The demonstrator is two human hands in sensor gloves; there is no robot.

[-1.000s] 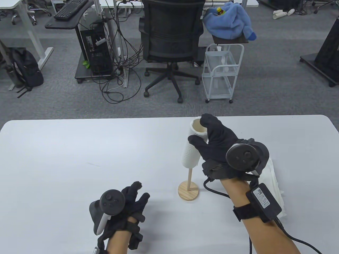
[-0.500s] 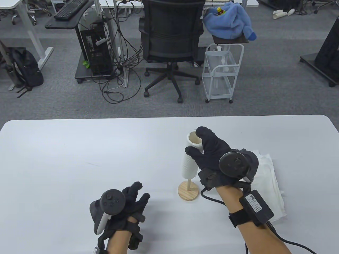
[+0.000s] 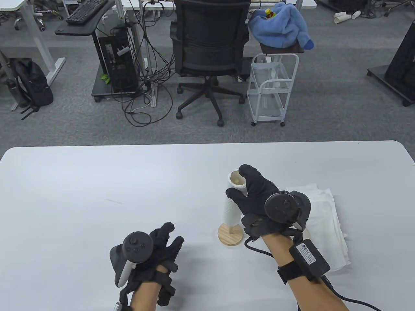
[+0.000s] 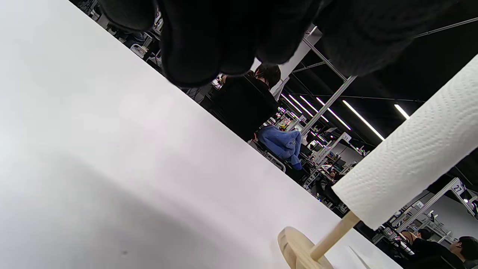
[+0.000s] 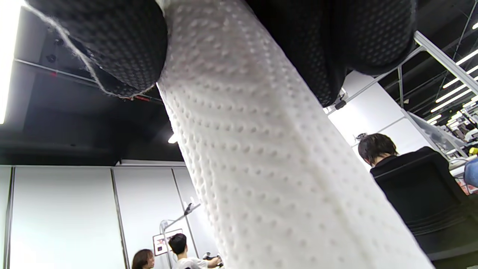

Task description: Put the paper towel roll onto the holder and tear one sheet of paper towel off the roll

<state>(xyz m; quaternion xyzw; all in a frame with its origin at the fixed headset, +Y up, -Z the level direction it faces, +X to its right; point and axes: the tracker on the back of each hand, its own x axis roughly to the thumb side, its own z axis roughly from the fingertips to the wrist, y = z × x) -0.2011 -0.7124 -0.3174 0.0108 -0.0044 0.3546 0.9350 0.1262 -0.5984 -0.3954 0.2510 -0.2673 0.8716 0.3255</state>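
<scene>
At near left, the left hand [image 3: 152,246] is rested on the tabletop [image 3: 81,194], fingers loosely curled and holding nothing, kept free for the tear, it is judged. Right of it, the roll [image 3: 234,201] is threaded partway down the holder [image 3: 230,234], gripped near its top between thumb and fingers of the right hand [image 3: 259,201] so it can be guided down.

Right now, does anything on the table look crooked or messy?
A little. The paper towel roll leans on the wooden holder and has not reached the base; a bit of peg shows below it. The right hand grips its top. Loose white paper sheets lie rumpled beside it. Nothing looks spilled or broken.
</scene>
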